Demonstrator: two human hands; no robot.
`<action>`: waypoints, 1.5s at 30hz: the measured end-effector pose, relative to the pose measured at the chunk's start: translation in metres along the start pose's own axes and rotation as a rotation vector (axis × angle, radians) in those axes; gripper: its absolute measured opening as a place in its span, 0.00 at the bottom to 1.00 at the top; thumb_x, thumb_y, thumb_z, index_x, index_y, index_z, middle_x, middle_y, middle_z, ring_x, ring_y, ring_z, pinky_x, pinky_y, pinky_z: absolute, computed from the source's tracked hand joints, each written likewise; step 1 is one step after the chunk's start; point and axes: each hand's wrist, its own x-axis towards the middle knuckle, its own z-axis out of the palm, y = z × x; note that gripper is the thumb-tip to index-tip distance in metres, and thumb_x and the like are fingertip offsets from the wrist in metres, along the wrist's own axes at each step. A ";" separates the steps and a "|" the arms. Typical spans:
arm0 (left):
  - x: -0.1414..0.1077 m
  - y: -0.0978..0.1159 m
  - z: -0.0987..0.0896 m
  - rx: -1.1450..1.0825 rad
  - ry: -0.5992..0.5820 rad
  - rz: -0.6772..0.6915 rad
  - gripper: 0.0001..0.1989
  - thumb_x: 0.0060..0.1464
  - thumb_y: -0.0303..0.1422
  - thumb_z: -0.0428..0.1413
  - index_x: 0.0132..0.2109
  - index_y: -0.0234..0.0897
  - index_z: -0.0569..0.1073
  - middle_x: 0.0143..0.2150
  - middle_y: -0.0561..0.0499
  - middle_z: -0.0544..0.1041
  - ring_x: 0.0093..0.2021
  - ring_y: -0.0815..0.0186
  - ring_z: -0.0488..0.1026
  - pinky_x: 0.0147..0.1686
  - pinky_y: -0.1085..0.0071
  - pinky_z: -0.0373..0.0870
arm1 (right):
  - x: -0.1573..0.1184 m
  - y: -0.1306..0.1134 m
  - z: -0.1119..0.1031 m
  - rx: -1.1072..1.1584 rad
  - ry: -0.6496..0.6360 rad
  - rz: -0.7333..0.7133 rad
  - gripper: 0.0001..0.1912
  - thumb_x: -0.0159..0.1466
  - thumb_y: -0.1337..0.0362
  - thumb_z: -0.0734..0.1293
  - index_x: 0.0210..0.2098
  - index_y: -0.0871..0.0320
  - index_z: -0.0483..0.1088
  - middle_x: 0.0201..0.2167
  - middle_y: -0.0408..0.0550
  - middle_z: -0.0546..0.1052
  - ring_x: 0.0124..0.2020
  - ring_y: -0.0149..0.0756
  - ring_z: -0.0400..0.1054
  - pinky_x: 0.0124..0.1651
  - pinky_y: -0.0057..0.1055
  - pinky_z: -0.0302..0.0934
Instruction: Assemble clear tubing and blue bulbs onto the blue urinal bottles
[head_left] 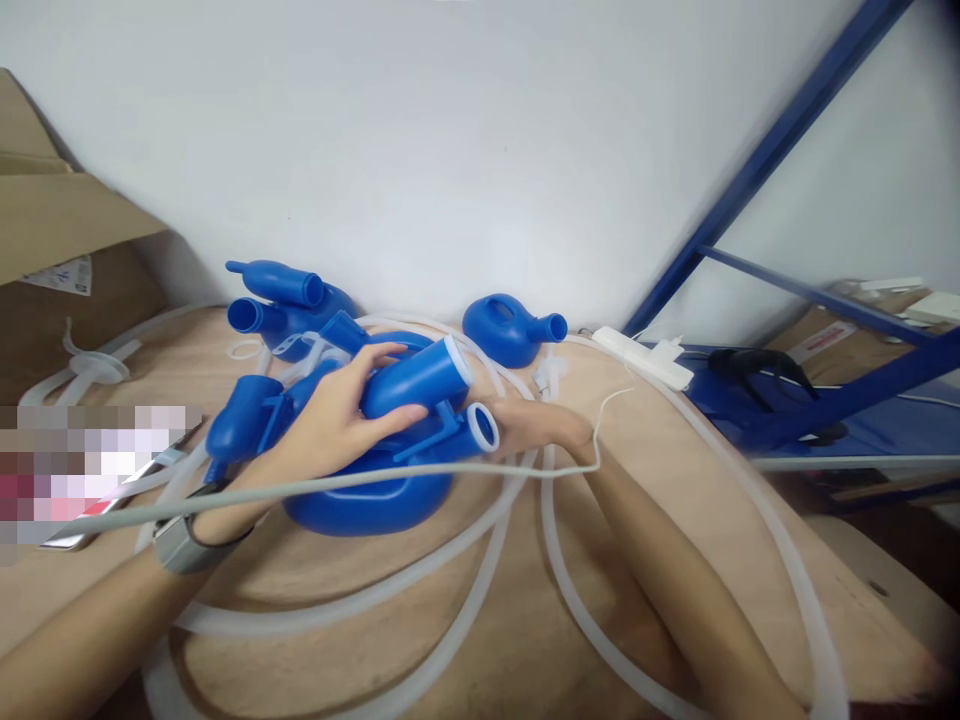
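Note:
My left hand point(349, 405), with a watch on the wrist, curls round the wide tube-shaped neck of a blue plastic urinal bottle point(412, 385), thumb in front and fingers over the top. That neck has a white rim and points up to the right. Just below it is another blue neck point(471, 432) with a white ring in its mouth; a blue bottle body point(371, 495) lies under both. My right hand point(525, 425) reaches in from the right behind this lower neck. Its fingers are hidden there, so what it holds cannot be made out.
More blue bottles lie against the wall, one pair point(281, 305) at left and one bottle point(504, 330) at right. Clear hose point(442, 570) loops over the wooden table point(337, 580). A thin cable point(315, 480) crosses my left forearm. Power strip point(641, 357), cardboard box point(67, 300) and blue shelf frame point(765, 170) surround it.

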 end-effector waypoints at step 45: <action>-0.032 0.026 -0.024 0.334 0.193 0.370 0.26 0.57 0.55 0.66 0.60 0.55 0.78 0.57 0.52 0.85 0.47 0.52 0.85 0.42 0.60 0.85 | -0.010 -0.088 -0.002 0.390 0.242 -0.419 0.59 0.64 0.51 0.76 0.80 0.28 0.33 0.76 0.42 0.60 0.76 0.51 0.57 0.78 0.55 0.54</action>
